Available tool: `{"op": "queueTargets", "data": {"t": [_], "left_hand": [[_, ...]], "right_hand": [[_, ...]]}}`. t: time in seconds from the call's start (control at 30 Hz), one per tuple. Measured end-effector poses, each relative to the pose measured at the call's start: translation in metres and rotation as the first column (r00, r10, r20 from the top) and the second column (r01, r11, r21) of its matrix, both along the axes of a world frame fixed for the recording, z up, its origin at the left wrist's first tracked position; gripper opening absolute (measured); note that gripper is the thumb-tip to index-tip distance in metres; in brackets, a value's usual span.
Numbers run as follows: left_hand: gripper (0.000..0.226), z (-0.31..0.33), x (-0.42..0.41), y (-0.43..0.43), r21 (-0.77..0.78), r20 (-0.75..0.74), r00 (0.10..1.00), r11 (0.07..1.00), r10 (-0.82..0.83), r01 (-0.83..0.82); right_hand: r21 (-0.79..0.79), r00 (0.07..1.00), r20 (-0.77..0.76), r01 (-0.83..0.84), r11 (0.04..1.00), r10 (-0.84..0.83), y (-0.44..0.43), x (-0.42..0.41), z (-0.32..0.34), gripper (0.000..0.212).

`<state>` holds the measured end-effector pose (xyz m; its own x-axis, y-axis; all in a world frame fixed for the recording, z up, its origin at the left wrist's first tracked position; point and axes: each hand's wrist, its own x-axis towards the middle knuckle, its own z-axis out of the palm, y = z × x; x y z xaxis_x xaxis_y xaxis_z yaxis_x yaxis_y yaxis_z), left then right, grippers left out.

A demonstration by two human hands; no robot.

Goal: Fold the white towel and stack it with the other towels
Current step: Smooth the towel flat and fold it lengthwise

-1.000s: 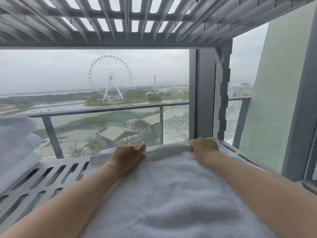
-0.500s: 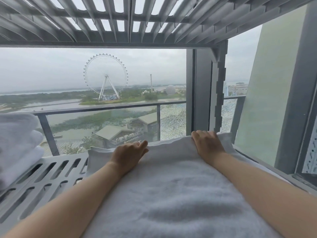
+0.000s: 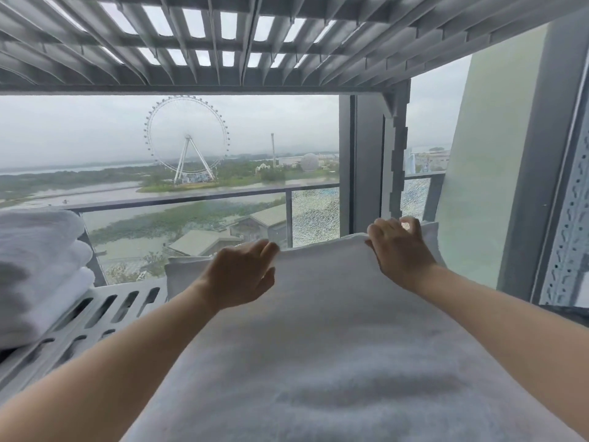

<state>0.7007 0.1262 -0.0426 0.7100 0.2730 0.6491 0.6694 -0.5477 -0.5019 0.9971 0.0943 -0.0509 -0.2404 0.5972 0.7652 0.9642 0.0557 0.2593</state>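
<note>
White and fluffy, the white towel (image 3: 334,346) fills the near part of the view. It lies on a grey shelf (image 3: 121,309) with long holes in it. Two bare arms reach out over it. The left hand (image 3: 240,275) holds the towel's lifted far edge, its fingers (image 3: 267,250) curled round the cloth. To the right, the right hand (image 3: 400,250) grips the same edge, fingers curled over the top. A lower layer of the towel sticks out past both hands. At the left, a stack of folded towels (image 3: 38,266) sits on the same shelf, apart from the white towel. Far off, behind a railing (image 3: 191,199), stands a big wheel (image 3: 187,138).
</note>
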Motion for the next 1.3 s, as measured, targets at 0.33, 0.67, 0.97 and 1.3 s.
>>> {"op": "queueTargets", "data": {"t": [0.33,0.67,0.97,1.3], "left_hand": [[0.021,-0.002,-0.015,0.012,-0.038,-0.04,0.997,0.997,-0.064,0.062],[0.031,-0.011,-0.001,0.057,-0.189,-0.208,0.976,0.977,0.061,-0.101],[0.033,-0.04,0.017,0.083,-0.181,-0.305,0.924,0.938,0.233,-0.296],[0.026,-0.034,0.015,0.09,-0.264,-0.271,0.937,0.919,0.222,-0.294]], "right_hand": [[-0.26,0.992,0.124,0.038,0.965,-0.005,-0.008,0.0,0.02,0.024],[-0.241,0.931,0.329,-0.077,0.968,0.156,0.027,0.023,0.025,0.006],[-0.188,0.949,0.296,-0.056,0.981,0.111,0.065,0.034,-0.021,0.034],[-0.254,0.95,0.243,-0.135,0.958,0.198,0.093,0.051,-0.02,0.032]]}}
